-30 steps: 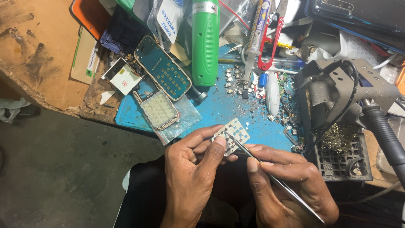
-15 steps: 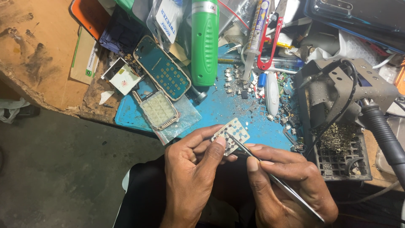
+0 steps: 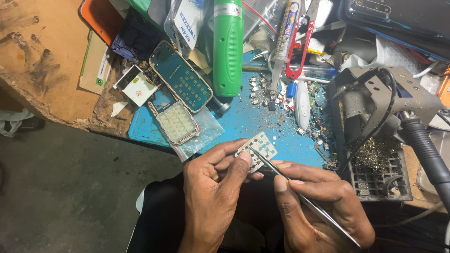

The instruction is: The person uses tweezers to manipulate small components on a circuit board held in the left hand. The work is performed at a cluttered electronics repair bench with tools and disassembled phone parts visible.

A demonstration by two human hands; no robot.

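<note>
Cluttered repair bench with a blue work mat (image 3: pixel 281 126), seen from above your two hands.

Worn brown wood runs along the far left, then a dark phone circuit board (image 3: pixel 180 82) lies slanted by a pale keypad frame (image 3: pixel 176 122) resting on a clear plastic bag. Further along, a green cylindrical tool (image 3: pixel 228 47) stands lengthwise on the mat, with small loose parts scattered beside it. Below these, your left hand (image 3: pixel 211 197) pinches a small white keypad membrane (image 3: pixel 257 150) between thumb and fingers, held just over the mat's near edge. Your right hand (image 3: pixel 314 206) grips slim metal tweezers (image 3: pixel 300 197), fingers closed around them, their tip touching the membrane. At the far right sits a grey metal stand (image 3: pixel 375 98) above a black grid tray (image 3: pixel 379 182).
</note>
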